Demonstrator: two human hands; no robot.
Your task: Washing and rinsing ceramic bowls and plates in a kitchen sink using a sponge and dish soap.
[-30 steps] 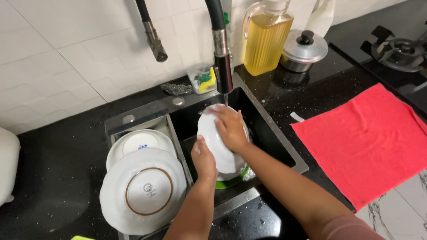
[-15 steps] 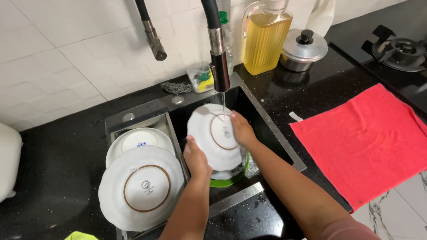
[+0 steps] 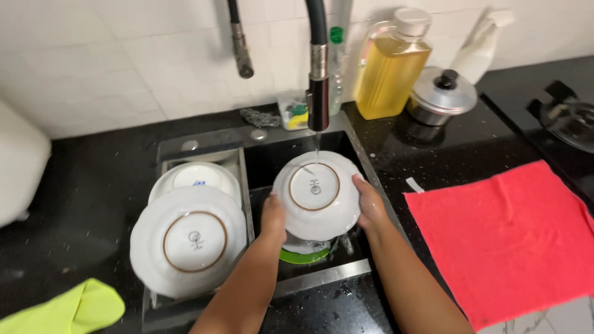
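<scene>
A yellow-green cloth (image 3: 74, 309) lay at the counter's edge, partly cut off, beside upturned white plates (image 3: 187, 238) stacked in the drying rack. The left hand (image 3: 273, 218) and right hand (image 3: 371, 207) gripped opposite rims of a white plate (image 3: 315, 195) over the sink (image 3: 266, 154). Within the last second it had swung from edge-on to base-up and flatter under the faucet (image 3: 318, 93), so the thin stream now struck its underside. A green dish (image 3: 303, 255) beneath stayed mostly hidden. A red cloth (image 3: 513, 241) covered the counter at right.
</scene>
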